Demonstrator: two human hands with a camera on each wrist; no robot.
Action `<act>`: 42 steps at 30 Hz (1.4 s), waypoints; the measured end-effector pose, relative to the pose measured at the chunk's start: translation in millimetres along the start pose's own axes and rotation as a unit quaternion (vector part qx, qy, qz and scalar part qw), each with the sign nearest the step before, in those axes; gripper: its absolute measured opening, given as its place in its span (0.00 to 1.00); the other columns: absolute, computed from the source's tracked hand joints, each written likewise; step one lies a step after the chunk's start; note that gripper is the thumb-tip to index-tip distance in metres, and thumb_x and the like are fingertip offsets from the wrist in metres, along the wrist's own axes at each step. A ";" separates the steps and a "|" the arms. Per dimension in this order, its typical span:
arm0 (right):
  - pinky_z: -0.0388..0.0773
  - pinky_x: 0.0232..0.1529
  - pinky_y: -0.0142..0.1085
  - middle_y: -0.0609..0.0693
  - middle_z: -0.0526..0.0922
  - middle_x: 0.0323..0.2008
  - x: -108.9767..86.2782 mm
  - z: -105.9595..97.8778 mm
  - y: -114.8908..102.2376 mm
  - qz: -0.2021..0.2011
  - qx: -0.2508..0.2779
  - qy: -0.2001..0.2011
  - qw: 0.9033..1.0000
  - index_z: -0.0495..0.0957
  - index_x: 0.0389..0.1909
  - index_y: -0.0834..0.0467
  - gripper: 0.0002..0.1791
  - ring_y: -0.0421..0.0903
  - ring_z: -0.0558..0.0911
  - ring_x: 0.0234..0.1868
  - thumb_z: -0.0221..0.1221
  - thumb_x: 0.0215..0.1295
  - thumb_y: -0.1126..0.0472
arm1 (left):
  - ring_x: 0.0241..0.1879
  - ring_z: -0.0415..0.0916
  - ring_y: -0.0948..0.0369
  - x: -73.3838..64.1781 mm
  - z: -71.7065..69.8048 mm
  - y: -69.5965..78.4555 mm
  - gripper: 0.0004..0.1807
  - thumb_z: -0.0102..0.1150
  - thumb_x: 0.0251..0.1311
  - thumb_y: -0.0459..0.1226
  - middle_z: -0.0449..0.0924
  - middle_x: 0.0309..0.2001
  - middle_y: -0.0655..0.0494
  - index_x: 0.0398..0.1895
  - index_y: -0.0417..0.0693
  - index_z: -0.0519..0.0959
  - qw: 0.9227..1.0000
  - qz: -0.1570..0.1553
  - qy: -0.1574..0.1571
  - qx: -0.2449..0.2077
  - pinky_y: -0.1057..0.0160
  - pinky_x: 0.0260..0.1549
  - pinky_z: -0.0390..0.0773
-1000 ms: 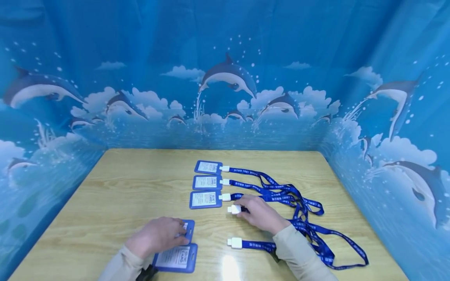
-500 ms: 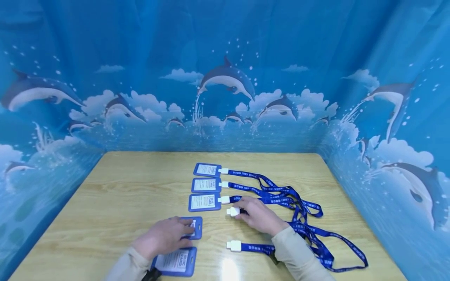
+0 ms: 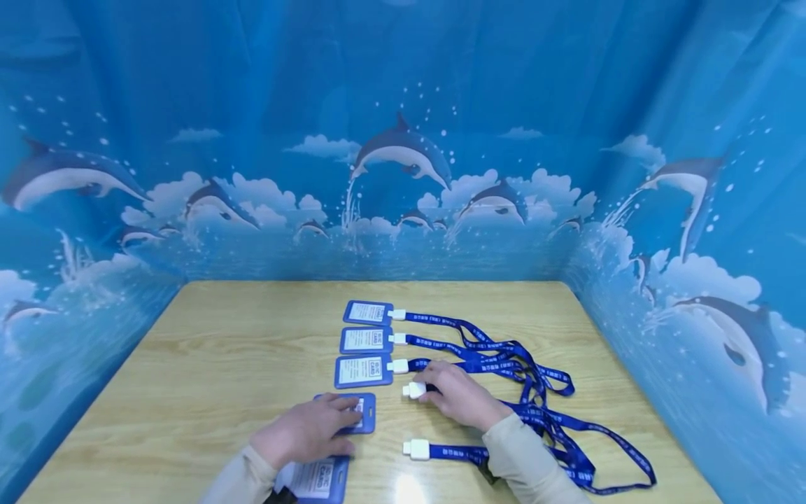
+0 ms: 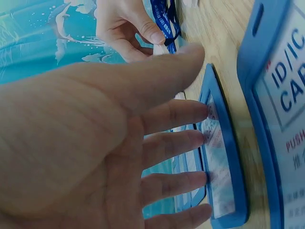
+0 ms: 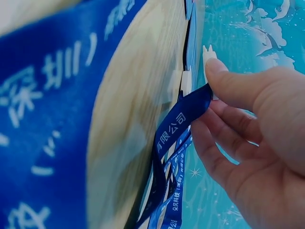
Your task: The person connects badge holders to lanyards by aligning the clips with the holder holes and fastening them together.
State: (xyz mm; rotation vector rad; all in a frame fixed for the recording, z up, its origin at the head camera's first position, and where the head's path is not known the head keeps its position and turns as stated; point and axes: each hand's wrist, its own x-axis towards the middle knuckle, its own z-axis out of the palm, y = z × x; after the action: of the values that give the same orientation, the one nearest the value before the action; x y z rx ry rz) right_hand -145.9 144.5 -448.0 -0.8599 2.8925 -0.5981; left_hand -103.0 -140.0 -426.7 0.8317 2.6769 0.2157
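In the head view my left hand (image 3: pixel 308 427) lies over a blue ID card holder (image 3: pixel 369 414); the left wrist view shows its straight fingertips touching the holder's face. Nearer me is another card holder (image 3: pixel 315 483), partly covered by that hand. My right hand (image 3: pixel 460 392) pinches the white clip (image 3: pixel 413 390) of a blue lanyard between thumb and fingers, with the strap (image 5: pixel 176 121) trailing below in the right wrist view. The clip's tip points left toward the touched holder, with a gap between them. A second loose white clip (image 3: pixel 417 449) lies nearer me on its lanyard.
Farther back, three card holders, the nearest one (image 3: pixel 363 371) among them, lie in a column, each joined to a clip and lanyard. The straps tangle into a pile (image 3: pixel 535 378) at the right. A dolphin-print curtain (image 3: pixel 403 231) borders the wooden table (image 3: pixel 239 350).
My left hand has slid the card holder to the right, closer to the pinched clip. The right hand keeps its pinch almost in place. The head view has tilted up slightly.
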 end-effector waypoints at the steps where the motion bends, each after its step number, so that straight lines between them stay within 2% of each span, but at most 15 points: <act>1: 0.84 0.55 0.41 0.50 0.85 0.51 0.1 0.4 -0.2 -0.001 0.000 0.000 1.000 0.83 0.56 0.56 0.19 0.45 0.83 0.52 0.67 0.65 0.56 | 0.72 0.64 0.42 0.6 0.2 0.4 0.33 0.64 0.61 0.56 0.68 0.73 0.48 0.67 0.51 0.76 1.000 0.001 -0.001 -0.005 0.37 0.67 0.70; 9: 0.84 0.54 0.40 0.48 0.85 0.50 2.8 2.3 -0.8 -0.006 0.001 -0.010 1.000 0.83 0.55 0.55 0.19 0.43 0.83 0.51 0.67 0.65 0.56 | 0.75 0.58 0.39 5.2 0.0 3.5 0.37 0.64 0.62 0.56 0.64 0.74 0.42 0.67 0.42 0.74 0.999 -0.010 -0.022 -0.046 0.39 0.72 0.64; 15: 0.84 0.55 0.40 0.47 0.85 0.49 3.5 4.1 -0.5 -0.005 0.006 -0.012 1.000 0.84 0.54 0.55 0.18 0.43 0.82 0.51 0.67 0.64 0.56 | 0.75 0.57 0.39 7.2 -0.3 4.6 0.37 0.63 0.62 0.56 0.63 0.75 0.43 0.68 0.43 0.74 0.998 -0.011 -0.026 -0.050 0.38 0.72 0.63; 26: 0.83 0.53 0.37 0.43 0.84 0.46 3.8 7.0 -1.1 -0.004 0.016 -0.017 1.000 0.84 0.53 0.53 0.17 0.39 0.81 0.47 0.67 0.64 0.56 | 0.74 0.60 0.46 13.7 -0.6 3.4 0.36 0.63 0.63 0.56 0.66 0.75 0.52 0.70 0.48 0.72 0.999 -0.002 -0.035 -0.030 0.42 0.70 0.68; 31: 0.83 0.51 0.34 0.43 0.84 0.45 3.9 8.8 -0.8 -0.005 0.019 -0.021 1.000 0.84 0.53 0.53 0.18 0.37 0.80 0.46 0.67 0.63 0.55 | 0.74 0.61 0.48 15.6 -0.9 3.6 0.36 0.62 0.63 0.56 0.65 0.75 0.54 0.70 0.50 0.72 0.999 -0.005 -0.040 -0.026 0.43 0.70 0.69; 42: 0.83 0.54 0.35 0.43 0.83 0.47 3.0 13.4 -2.1 0.001 0.014 -0.029 0.999 0.84 0.53 0.53 0.17 0.38 0.80 0.48 0.67 0.64 0.56 | 0.72 0.63 0.50 16.5 -0.4 6.7 0.38 0.63 0.62 0.56 0.65 0.75 0.54 0.71 0.49 0.71 0.999 -0.003 -0.029 -0.015 0.45 0.68 0.72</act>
State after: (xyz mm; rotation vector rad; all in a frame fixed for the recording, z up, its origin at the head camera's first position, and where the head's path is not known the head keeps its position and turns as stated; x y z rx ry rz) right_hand -145.1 136.6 -459.4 -0.8566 2.8272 -0.6011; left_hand -112.4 -125.1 -429.1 0.8083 2.6148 0.2250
